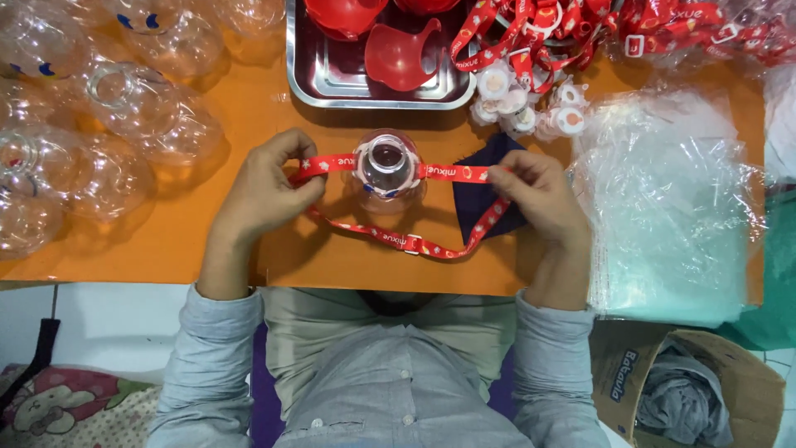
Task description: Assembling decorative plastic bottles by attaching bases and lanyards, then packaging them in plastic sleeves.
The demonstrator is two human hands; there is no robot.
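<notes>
Two hands, left hand [267, 191] and right hand [539, 192], stretch one red strap [398, 239] across one clear bottle [386, 166].

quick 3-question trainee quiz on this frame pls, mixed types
1. True or false: the left hand and right hand each grip one side of the red strap around the clear bottle.
2. What lies in the steel tray? A) red plastic caps B) scissors C) folded cloth
3. Fill in: the stack of clear plastic bags lies on the person's ____ side.

Key: 1 true; 2 A; 3 right
</notes>
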